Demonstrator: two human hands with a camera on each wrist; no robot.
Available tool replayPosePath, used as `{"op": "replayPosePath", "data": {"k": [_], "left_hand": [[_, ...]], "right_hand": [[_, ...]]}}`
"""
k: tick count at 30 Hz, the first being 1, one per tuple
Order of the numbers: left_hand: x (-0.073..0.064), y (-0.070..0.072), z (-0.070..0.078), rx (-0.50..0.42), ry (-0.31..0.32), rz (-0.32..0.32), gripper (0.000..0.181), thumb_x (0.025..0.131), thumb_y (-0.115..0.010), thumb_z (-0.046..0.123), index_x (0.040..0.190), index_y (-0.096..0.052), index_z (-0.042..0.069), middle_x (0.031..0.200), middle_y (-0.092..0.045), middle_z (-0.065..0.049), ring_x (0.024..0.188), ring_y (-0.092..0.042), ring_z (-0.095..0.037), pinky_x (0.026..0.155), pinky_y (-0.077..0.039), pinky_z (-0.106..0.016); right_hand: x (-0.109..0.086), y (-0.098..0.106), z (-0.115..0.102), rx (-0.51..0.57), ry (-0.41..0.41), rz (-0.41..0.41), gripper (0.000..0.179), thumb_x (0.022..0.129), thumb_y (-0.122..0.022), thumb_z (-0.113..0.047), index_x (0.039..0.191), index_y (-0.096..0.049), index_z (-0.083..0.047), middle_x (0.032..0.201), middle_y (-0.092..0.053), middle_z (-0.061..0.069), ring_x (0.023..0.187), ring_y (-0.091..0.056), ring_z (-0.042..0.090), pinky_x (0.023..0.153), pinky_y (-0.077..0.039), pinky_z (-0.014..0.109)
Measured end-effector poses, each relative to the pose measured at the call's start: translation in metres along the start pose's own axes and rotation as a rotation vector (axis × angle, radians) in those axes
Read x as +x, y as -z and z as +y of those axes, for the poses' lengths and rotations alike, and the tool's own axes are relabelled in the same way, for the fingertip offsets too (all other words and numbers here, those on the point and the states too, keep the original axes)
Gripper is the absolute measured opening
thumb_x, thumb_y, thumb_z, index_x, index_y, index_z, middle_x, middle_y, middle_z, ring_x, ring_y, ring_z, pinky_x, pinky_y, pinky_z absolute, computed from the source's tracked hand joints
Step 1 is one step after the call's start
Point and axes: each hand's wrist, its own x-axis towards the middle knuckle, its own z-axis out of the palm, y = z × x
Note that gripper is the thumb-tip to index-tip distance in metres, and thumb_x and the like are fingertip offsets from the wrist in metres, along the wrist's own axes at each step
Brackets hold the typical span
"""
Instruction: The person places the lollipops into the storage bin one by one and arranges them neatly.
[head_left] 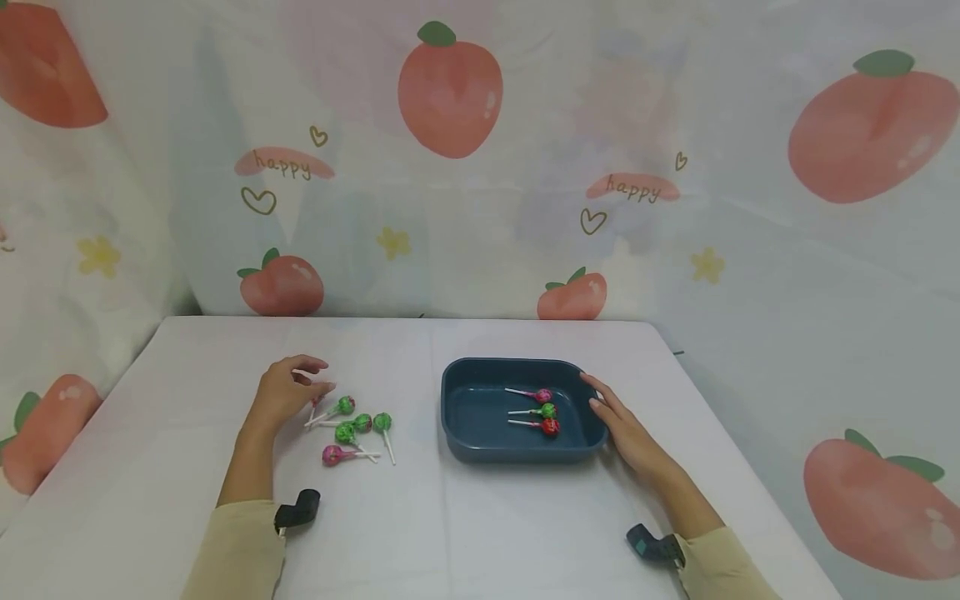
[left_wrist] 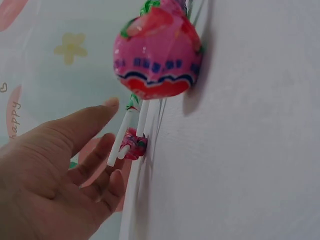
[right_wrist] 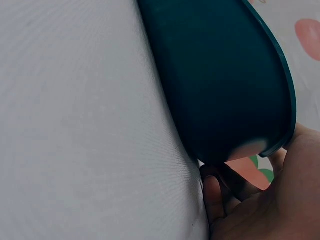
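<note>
My left hand (head_left: 283, 392) reaches over a loose group of wrapped lollipops. Its thumb and fingers stand apart around a pinkish-red lollipop (left_wrist: 133, 144), with a visible gap to it in the left wrist view. Nearer lie several green lollipops (head_left: 346, 432) and a pink lollipop (head_left: 332, 455), whose wrapped head looms large in the left wrist view. My right hand (head_left: 633, 433) holds the right end of a dark blue rectangular box (head_left: 480, 451), fingertips at its rim. In the box, a pink lollipop (head_left: 543, 395), a green lollipop (head_left: 548, 411) and a red lollipop (head_left: 551, 427) lie in a column.
A white cloth covers the table (head_left: 442, 525). Behind and beside it hangs a curtain (head_left: 510, 217) printed with peaches, hearts and flowers. Dark camera mounts (head_left: 298, 509) stick out from both sleeves, low over the cloth.
</note>
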Motion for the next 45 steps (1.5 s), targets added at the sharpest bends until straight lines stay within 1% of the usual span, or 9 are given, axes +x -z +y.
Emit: {"op": "replayPosePath", "data": {"k": [4,10,18,24,28,32,38,42,45], "left_hand": [[-0.001,0.001,-0.005,0.020,0.009,-0.015,0.040,0.091,-0.081,0.014,0.125,-0.067,-0.002,0.122,-0.064,-0.022,0.108,-0.061,-0.037,0.087,-0.050,-0.047],[-0.004,0.005,-0.010,0.069,0.027,-0.041,0.038,0.091,-0.079,0.011,0.123,-0.067,-0.004,0.115,-0.066,-0.023,0.108,-0.061,-0.040,0.089,-0.049,-0.052],[-0.006,0.010,-0.008,0.078,0.049,-0.064,0.034,0.092,-0.078,0.011,0.121,-0.069,-0.004,0.113,-0.068,-0.022,0.107,-0.060,-0.041,0.092,-0.047,-0.055],[-0.006,0.008,-0.007,0.075,0.035,-0.054,0.033,0.091,-0.080,0.013,0.118,-0.071,-0.004,0.110,-0.068,-0.021,0.105,-0.060,-0.040,0.091,-0.047,-0.055],[-0.005,0.004,-0.008,0.072,0.049,-0.043,0.032,0.092,-0.079,0.014,0.119,-0.071,-0.002,0.112,-0.067,-0.020,0.107,-0.059,-0.039,0.093,-0.046,-0.055],[-0.004,0.003,-0.008,0.089,0.045,-0.045,0.031,0.093,-0.078,0.014,0.120,-0.071,-0.001,0.114,-0.067,-0.021,0.109,-0.059,-0.040,0.095,-0.046,-0.057],[-0.004,0.002,-0.003,0.104,0.026,-0.065,0.028,0.094,-0.076,0.011,0.118,-0.071,-0.001,0.114,-0.067,-0.022,0.109,-0.059,-0.041,0.093,-0.048,-0.056],[-0.004,0.001,0.005,0.125,0.000,-0.073,0.028,0.095,-0.076,0.012,0.119,-0.072,0.001,0.114,-0.067,-0.021,0.107,-0.058,-0.039,0.091,-0.049,-0.054],[-0.004,-0.001,0.013,0.131,-0.011,-0.076,0.029,0.096,-0.076,0.014,0.122,-0.071,0.002,0.117,-0.066,-0.020,0.109,-0.057,-0.038,0.092,-0.050,-0.053]], "right_hand": [[0.000,0.000,0.000,0.002,-0.004,0.002,0.052,0.115,-0.033,-0.036,0.165,-0.027,-0.024,0.171,-0.016,0.013,0.155,-0.007,0.040,0.115,-0.006,0.071],[0.001,0.000,0.001,-0.005,-0.020,0.006,0.053,0.114,-0.034,-0.041,0.165,-0.027,-0.028,0.171,-0.017,0.011,0.156,-0.008,0.038,0.115,-0.007,0.070],[0.002,0.000,0.002,0.006,-0.014,0.002,0.053,0.114,-0.034,-0.042,0.165,-0.027,-0.030,0.171,-0.017,0.010,0.156,-0.007,0.039,0.115,-0.008,0.070],[0.002,0.000,-0.001,-0.001,-0.014,0.001,0.053,0.114,-0.033,-0.043,0.165,-0.026,-0.028,0.171,-0.017,0.010,0.156,-0.008,0.039,0.115,-0.008,0.070],[0.001,0.000,-0.003,0.000,-0.006,0.003,0.054,0.114,-0.033,-0.043,0.165,-0.026,-0.026,0.171,-0.017,0.011,0.156,-0.007,0.039,0.115,-0.007,0.071],[0.000,0.001,-0.003,-0.001,-0.002,0.002,0.054,0.114,-0.033,-0.042,0.165,-0.026,-0.025,0.170,-0.016,0.013,0.155,-0.007,0.041,0.115,-0.007,0.071],[0.000,0.000,-0.001,0.016,-0.007,-0.001,0.054,0.114,-0.034,-0.042,0.165,-0.027,-0.027,0.170,-0.017,0.012,0.156,-0.007,0.040,0.115,-0.006,0.072],[0.000,0.000,0.000,0.010,-0.014,0.002,0.054,0.113,-0.033,-0.044,0.164,-0.027,-0.028,0.170,-0.017,0.011,0.156,-0.007,0.039,0.114,-0.006,0.072],[-0.001,0.000,0.000,0.007,-0.018,0.004,0.054,0.114,-0.033,-0.043,0.165,-0.027,-0.027,0.171,-0.017,0.012,0.156,-0.007,0.040,0.115,-0.007,0.072]]}}
